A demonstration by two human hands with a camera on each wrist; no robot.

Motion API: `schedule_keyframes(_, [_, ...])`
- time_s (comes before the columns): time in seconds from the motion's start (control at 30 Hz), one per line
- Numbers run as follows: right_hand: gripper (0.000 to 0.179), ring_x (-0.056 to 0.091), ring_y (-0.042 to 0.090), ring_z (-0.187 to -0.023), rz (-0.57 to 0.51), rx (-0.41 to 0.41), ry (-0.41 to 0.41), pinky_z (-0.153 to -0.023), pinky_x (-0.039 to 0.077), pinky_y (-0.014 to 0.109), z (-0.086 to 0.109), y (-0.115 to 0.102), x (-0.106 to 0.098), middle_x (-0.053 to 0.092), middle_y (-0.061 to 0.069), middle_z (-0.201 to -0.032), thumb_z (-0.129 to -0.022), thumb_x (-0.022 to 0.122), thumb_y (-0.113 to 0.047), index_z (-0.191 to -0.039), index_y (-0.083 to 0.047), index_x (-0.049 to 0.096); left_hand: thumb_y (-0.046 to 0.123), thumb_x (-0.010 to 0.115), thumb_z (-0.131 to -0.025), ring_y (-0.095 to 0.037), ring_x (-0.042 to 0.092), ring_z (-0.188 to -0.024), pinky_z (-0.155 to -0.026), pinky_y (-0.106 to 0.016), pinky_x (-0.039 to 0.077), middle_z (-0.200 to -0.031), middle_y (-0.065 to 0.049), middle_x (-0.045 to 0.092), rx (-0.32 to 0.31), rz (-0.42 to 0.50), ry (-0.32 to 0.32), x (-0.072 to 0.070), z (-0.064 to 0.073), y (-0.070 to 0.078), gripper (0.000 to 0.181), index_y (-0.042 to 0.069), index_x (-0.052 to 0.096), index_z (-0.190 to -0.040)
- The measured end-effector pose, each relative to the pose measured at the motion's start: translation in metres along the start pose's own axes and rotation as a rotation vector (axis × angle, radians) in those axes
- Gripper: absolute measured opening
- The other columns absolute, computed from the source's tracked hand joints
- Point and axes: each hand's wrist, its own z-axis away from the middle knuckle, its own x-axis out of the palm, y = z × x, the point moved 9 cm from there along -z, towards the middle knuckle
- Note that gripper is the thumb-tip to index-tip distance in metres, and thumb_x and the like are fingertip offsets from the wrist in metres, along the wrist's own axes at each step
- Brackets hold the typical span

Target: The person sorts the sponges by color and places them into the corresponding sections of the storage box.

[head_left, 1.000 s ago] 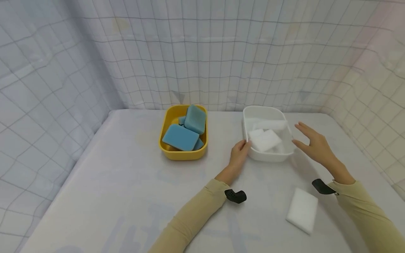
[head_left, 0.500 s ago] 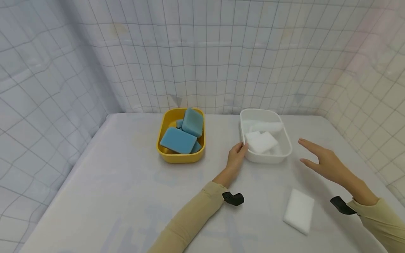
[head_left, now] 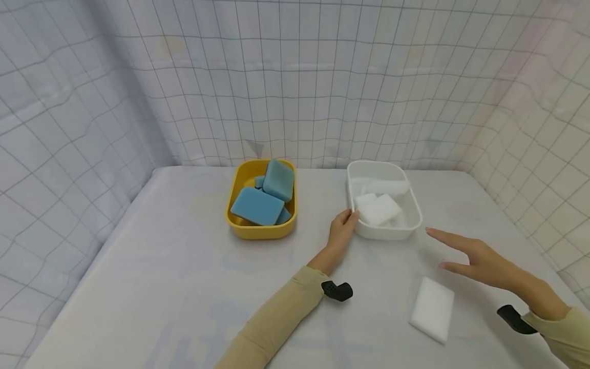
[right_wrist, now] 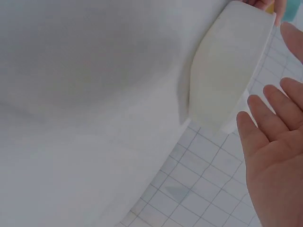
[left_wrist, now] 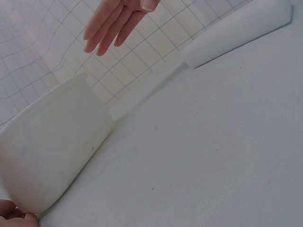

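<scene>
A white plastic bin (head_left: 389, 233) stands at the back right, with several white sponge-like blocks (head_left: 379, 209) inside. My left hand (head_left: 340, 234) grips its near left side, the thumb over the rim and the fingers against the outer wall. In the left wrist view only those fingers (left_wrist: 16, 215) show, low beside the bin's base. My right hand (head_left: 484, 262) is held above the table to the right of the bin, fingers extended and thumb apart, holding nothing. Below and left of it, a white rectangular sponge-like block (head_left: 432, 309) lies flat on the table.
To the left of the white bin stands a yellow bin (head_left: 261, 232) holding several blue sponges (head_left: 258, 206). White sheeting with a grid pattern (head_left: 313, 92) rises behind the table (head_left: 184, 266) and on both sides.
My right hand has drawn away from the white bin's right side, coming nearer and to the right. The left hand keeps its grip; the view has tilted slightly.
</scene>
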Motion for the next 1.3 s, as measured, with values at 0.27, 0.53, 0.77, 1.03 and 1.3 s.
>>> schedule_keyframes(0.27, [0.071, 0.026, -0.015, -0.135, -0.142, -0.016, -0.154, -0.101, 0.025, -0.004, 0.015, -0.008, 0.024, 0.04, -0.001, -0.149, -0.082, 0.071, -0.015, -0.143, -0.005, 0.037, 0.039, 0.048, -0.096, -0.024, 0.037, -0.138, -0.115, -0.039, 0.033, -0.147, -0.011, 0.041, 0.014, -0.013, -0.007, 0.0, 0.001, 0.002, 0.059, 0.004, 0.037, -0.143])
schedule_keyframes(0.53, [0.07, 0.03, -0.009, -0.136, -0.268, -0.06, -0.175, -0.105, 0.025, -0.001, 0.018, -0.019, 0.046, 0.043, 0.004, -0.147, -0.08, 0.073, -0.013, -0.141, -0.004, 0.04, 0.038, 0.048, -0.097, -0.023, 0.04, -0.136, -0.115, -0.038, 0.034, -0.145, -0.011, 0.044, 0.03, -0.016, -0.006, -0.004, 0.002, 0.002, 0.057, 0.003, 0.039, -0.141])
schedule_keyframes(0.77, [0.067, 0.025, -0.009, -0.138, -0.309, -0.104, -0.224, -0.107, 0.022, 0.0, 0.019, -0.025, 0.058, 0.039, 0.001, -0.15, -0.082, 0.07, -0.012, -0.141, -0.002, 0.039, 0.038, 0.047, -0.097, -0.023, 0.04, -0.136, -0.115, -0.038, 0.034, -0.145, -0.011, 0.043, 0.035, -0.023, -0.016, 0.0, 0.001, 0.004, 0.057, 0.003, 0.038, -0.142])
schedule_keyframes(1.03, [0.063, 0.026, -0.008, -0.138, -0.304, -0.146, -0.214, -0.107, 0.02, 0.0, 0.025, -0.029, 0.065, 0.04, 0.006, -0.149, -0.082, 0.069, -0.01, -0.139, 0.0, 0.042, 0.038, 0.047, -0.097, -0.023, 0.04, -0.136, -0.115, -0.038, 0.034, -0.145, -0.01, 0.044, 0.037, -0.028, -0.019, 0.001, 0.0, 0.003, 0.058, 0.003, 0.038, -0.142])
schedule_keyframes(1.3, [0.064, 0.024, -0.011, -0.137, -0.212, -0.098, -0.154, -0.105, 0.018, -0.002, 0.036, -0.027, 0.061, 0.041, 0.002, -0.148, -0.08, 0.073, -0.016, -0.137, -0.005, 0.047, 0.038, 0.047, -0.097, -0.023, 0.039, -0.137, -0.115, -0.038, 0.033, -0.147, -0.01, 0.042, 0.033, -0.022, -0.019, 0.001, -0.002, 0.004, 0.058, 0.004, 0.037, -0.143])
